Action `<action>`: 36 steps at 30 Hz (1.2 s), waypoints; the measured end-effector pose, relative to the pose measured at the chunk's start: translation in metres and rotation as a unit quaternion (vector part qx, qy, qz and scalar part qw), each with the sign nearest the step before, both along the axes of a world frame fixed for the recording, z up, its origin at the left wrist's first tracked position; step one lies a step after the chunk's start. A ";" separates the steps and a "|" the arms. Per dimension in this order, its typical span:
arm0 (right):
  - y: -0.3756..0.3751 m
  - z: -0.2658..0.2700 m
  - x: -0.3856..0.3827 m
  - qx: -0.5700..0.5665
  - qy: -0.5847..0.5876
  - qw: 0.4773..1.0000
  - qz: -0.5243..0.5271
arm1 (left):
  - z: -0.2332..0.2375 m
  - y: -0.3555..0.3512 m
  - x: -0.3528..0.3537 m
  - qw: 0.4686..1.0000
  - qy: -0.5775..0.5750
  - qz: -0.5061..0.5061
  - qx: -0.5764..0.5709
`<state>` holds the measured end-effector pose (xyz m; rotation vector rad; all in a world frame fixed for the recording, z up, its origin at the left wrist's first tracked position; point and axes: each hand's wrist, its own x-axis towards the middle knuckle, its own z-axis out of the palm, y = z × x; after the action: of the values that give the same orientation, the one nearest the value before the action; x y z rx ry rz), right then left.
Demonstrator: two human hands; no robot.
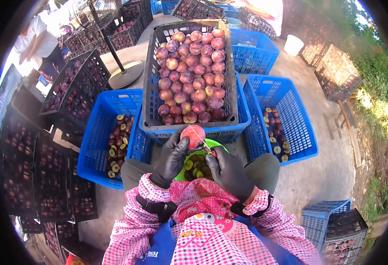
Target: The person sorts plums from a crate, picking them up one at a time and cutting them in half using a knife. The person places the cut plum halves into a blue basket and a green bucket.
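My left hand (171, 160), in a black glove, is closed around a red plum (193, 136) held up at the front edge of the black crate. My right hand (230, 171), also gloved in black, grips a small knife (206, 147) by its reddish handle. The thin blade lies against the plum's near side. Below both hands, between my knees, a bright green basin (214, 144) holds dark and greenish plum pieces (197, 167). Just beyond my hands the black crate (147, 101) is full of whole plums (191, 79) and rests on a blue crate (242, 118).
A blue crate (90, 145) at left and another blue crate (306, 132) at right hold halved plums. Black crates of plums (76, 88) stand further left. A stand with a round base (126, 75) is behind them. Two people are partly visible at the back.
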<state>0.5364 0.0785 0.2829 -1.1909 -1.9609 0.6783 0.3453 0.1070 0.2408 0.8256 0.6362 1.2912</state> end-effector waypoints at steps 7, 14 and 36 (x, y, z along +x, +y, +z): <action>-0.001 -0.014 -0.008 0.014 -0.032 0.999 -0.010 | -0.003 -0.004 0.002 1.000 0.026 -0.008 -0.008; 0.004 -0.036 -0.012 0.012 -0.061 0.998 -0.011 | 0.012 -0.009 0.011 0.988 0.151 0.031 0.030; -0.001 -0.047 -0.012 0.040 0.047 0.998 -0.020 | 0.014 -0.017 0.016 0.836 0.477 0.157 0.220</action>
<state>0.5245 0.0777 0.2363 -1.1286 -1.8640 0.6184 0.3615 0.0901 0.2545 1.8558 1.3284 1.2823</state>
